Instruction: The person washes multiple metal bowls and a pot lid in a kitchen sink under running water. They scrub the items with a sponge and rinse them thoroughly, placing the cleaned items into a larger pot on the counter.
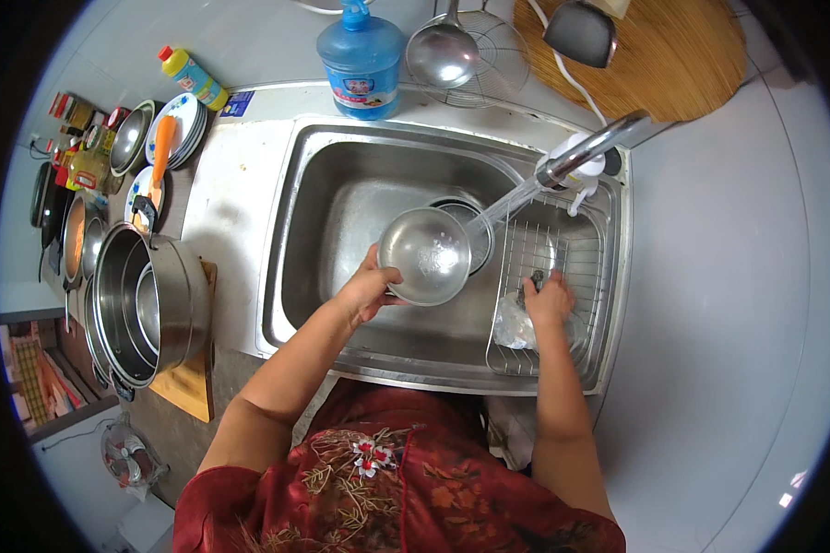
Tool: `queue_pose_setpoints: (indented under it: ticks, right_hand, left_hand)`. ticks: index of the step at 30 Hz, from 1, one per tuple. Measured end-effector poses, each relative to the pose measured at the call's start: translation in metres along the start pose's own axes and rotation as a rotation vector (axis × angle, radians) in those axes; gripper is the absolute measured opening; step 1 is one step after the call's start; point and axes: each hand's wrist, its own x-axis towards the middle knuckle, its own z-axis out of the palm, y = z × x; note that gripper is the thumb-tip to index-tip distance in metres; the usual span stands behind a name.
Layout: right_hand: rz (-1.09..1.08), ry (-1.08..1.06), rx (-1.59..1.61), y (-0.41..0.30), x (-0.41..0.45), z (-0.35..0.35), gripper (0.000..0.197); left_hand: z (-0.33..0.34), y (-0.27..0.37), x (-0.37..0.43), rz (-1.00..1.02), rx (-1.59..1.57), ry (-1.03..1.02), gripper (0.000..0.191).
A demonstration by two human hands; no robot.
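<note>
My left hand (372, 286) grips the rim of a round metal bowl (425, 256), tilted over the stainless steel sink (332, 242). From the chrome faucet (588, 153) a spray of water runs down at the bowl's right side. A dark round rim shows partly behind the bowl, around the drain area. Over the sink's right part lies a wire rack (526, 242), where my right hand (550, 298) touches a dark scouring pad (537, 279); how firmly its fingers close is unclear. A clear plastic bag (514, 325) lies beside and under that hand.
Left of the sink stand a large steel pot (190, 304) on a wooden board (192, 387), stacked plates (192, 138), a peeled carrot (163, 148) and several jars. Behind the sink are a blue water jug (360, 62) and a yellow bottle (192, 76). A ladle (444, 55) hangs at the wall.
</note>
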Motion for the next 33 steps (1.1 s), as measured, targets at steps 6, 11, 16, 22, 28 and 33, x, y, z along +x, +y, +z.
queue_pose_setpoints:
  ticks: [6, 11, 16, 22, 28, 33]
  right_hand:
    - [-0.071, 0.101, 0.701, 0.034, 0.012, 0.024, 0.04]
    - [-0.059, -0.225, 1.326, -0.071, -0.015, -0.07, 0.034]
    - [-0.492, -0.23, 0.722, -0.121, -0.019, -0.02, 0.029]
    - [-1.039, -0.128, 0.242, -0.12, -0.039, -0.037, 0.034]
    - [-0.767, -0.132, 0.411, -0.124, -0.066, -0.038, 0.057]
    - [-0.693, -0.01, 0.137, -0.141, -0.073, -0.025, 0.06]
  left_hand:
    - [0.008, -0.001, 0.001, -0.029, 0.004, 0.019, 0.077]
    - [0.025, -0.004, -0.001, -0.027, 0.024, -0.009, 0.079]
    - [0.035, -0.011, -0.002, 0.044, 0.088, -0.072, 0.079]
    - [0.022, -0.006, -0.009, 0.069, 0.071, -0.029, 0.081]
    - [0.013, -0.008, -0.011, 0.242, 0.062, -0.027, 0.087]
    - [0.027, 0.007, -0.018, 0.322, -0.002, 0.009, 0.08]
